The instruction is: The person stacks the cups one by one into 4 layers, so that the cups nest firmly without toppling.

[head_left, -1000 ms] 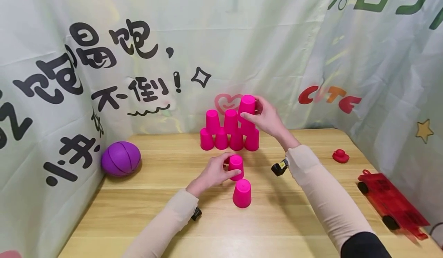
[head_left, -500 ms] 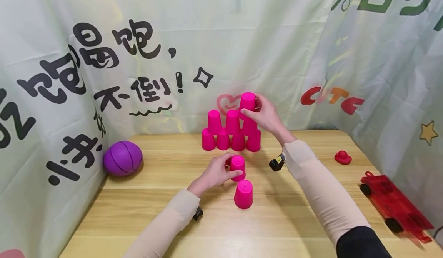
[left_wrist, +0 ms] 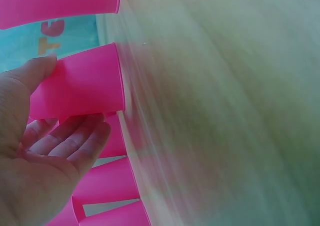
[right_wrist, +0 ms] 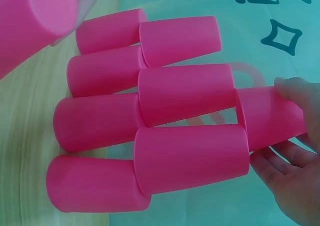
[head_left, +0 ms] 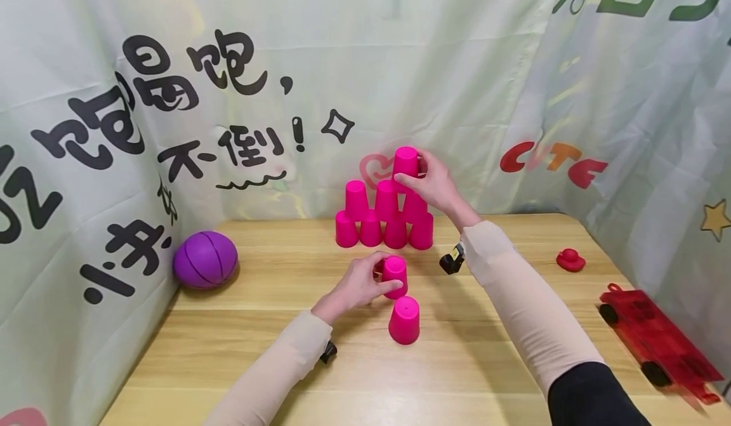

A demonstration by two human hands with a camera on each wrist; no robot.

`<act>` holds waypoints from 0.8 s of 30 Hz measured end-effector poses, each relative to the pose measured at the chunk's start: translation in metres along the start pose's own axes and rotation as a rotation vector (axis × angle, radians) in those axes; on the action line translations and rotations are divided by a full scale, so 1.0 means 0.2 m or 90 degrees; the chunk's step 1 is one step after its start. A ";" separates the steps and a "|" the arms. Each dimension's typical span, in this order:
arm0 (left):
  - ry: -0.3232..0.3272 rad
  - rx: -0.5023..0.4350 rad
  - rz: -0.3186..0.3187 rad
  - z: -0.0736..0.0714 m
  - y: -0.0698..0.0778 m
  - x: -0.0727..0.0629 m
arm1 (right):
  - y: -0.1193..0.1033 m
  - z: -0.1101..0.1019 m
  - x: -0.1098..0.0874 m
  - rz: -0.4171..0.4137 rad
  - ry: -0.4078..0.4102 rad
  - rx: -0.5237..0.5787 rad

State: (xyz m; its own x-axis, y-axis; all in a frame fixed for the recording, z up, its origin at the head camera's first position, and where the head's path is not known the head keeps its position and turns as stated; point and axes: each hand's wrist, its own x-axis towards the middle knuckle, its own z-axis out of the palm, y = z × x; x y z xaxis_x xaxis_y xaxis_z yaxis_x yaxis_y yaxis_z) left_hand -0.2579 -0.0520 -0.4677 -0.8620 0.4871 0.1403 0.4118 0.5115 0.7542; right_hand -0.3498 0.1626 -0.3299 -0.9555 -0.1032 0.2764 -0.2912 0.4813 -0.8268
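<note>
Upside-down pink cups form a stack at the back of the table, with a bottom row (head_left: pixel 346 230) of several and a second row (head_left: pixel 356 201) of three. Above the second row's middle and right cups, my right hand (head_left: pixel 436 181) grips another pink cup (head_left: pixel 405 164) between thumb and fingers. In the right wrist view that cup (right_wrist: pixel 272 113) meets the tops of those two; whether its full weight rests there I cannot tell. In front of the stack, my left hand (head_left: pixel 360 281) holds a pink cup (head_left: pixel 395 275) upside down at the table, thumb and fingers on opposite sides.
One more pink cup (head_left: pixel 404 321) stands upside down nearer me. A purple ball (head_left: pixel 205 259) sits at the left. On the right are a small red hat-shaped thing (head_left: pixel 570 260) and a red toy car (head_left: pixel 657 334). Printed cloth (head_left: pixel 445 83) hangs behind the wooden table (head_left: pixel 257 350).
My right hand has shifted left with its cup, from over the second row's right cup to between the middle and right ones. My left hand keeps its place on its cup.
</note>
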 end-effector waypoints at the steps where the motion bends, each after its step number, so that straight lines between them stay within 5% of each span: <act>1: 0.000 0.002 -0.001 0.00 0.00 0.00 | 0.00 0.00 0.00 0.002 0.001 -0.001; 24: -0.005 -0.002 -0.001 0.00 0.00 0.00 | 0.01 0.00 0.03 0.020 -0.001 -0.010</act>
State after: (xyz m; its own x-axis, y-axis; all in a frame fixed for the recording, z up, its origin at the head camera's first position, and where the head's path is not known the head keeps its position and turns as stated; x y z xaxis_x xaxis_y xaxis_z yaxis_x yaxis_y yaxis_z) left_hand -0.2582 -0.0522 -0.4671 -0.8599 0.4924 0.1345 0.4103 0.5101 0.7559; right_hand -0.3565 0.1628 -0.3304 -0.9643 -0.0886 0.2494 -0.2597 0.4982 -0.8272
